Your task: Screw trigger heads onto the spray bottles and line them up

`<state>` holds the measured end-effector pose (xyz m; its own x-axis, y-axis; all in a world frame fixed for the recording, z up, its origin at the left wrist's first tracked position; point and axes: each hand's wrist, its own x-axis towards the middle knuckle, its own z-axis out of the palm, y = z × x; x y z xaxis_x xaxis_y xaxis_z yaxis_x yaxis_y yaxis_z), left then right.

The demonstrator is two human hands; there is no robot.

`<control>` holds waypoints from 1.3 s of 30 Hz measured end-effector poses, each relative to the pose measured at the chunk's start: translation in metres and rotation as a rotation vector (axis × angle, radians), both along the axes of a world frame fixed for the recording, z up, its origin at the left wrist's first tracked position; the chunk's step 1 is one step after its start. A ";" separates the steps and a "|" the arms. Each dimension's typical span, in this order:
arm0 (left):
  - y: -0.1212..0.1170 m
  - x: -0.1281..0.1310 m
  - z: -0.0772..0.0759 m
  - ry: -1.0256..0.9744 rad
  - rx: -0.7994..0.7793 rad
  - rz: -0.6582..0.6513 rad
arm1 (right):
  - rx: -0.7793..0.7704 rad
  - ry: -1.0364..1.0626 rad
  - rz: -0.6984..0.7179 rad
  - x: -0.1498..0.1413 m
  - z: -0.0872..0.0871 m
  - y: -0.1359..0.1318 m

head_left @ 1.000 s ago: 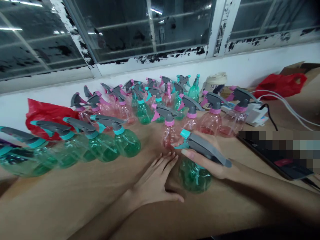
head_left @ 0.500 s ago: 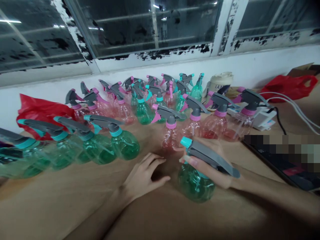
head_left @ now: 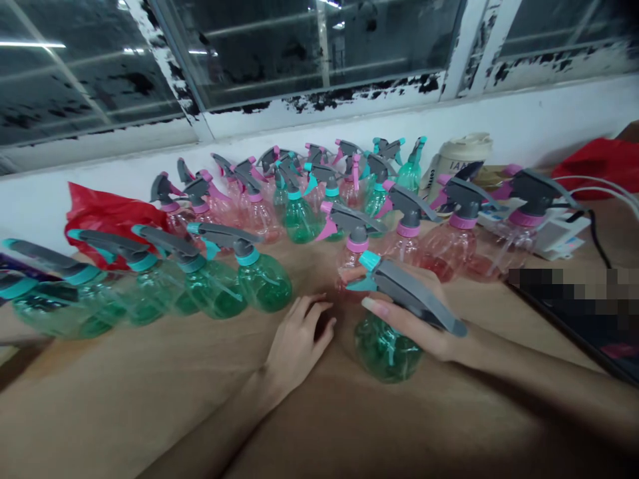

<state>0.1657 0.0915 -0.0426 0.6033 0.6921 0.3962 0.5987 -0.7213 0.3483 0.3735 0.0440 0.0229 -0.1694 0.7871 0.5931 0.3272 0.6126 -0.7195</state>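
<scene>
My right hand (head_left: 417,319) is closed around the neck of a green spray bottle (head_left: 387,346) with a grey trigger head (head_left: 414,299) and teal nozzle. The bottle stands on the brown table (head_left: 150,392) in front of me. To its left, my left hand (head_left: 297,339) rests on the table with fingers loosely curled and slightly apart, holding nothing. It lies between the held bottle and a row of green spray bottles (head_left: 262,279). Behind both hands stands a pink spray bottle (head_left: 354,249).
Several green bottles line up at the left (head_left: 144,286). Several pink and green bottles crowd the back by the white wall (head_left: 309,193). A red bag (head_left: 107,213) lies at left, a white tub (head_left: 462,156) and a power strip with cables (head_left: 559,233) at right.
The view has shifted a little. My left hand has slid slightly right and forward, its fingers curling. My right hand keeps its hold on the green bottle.
</scene>
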 end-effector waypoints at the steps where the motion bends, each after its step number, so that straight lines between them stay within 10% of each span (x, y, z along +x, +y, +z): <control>1: -0.001 0.001 -0.001 0.008 -0.004 0.008 | -0.013 -0.001 0.002 0.000 -0.001 0.001; 39: 0.000 -0.001 -0.011 0.244 0.035 0.026 | -0.109 0.024 -0.026 0.004 -0.004 -0.003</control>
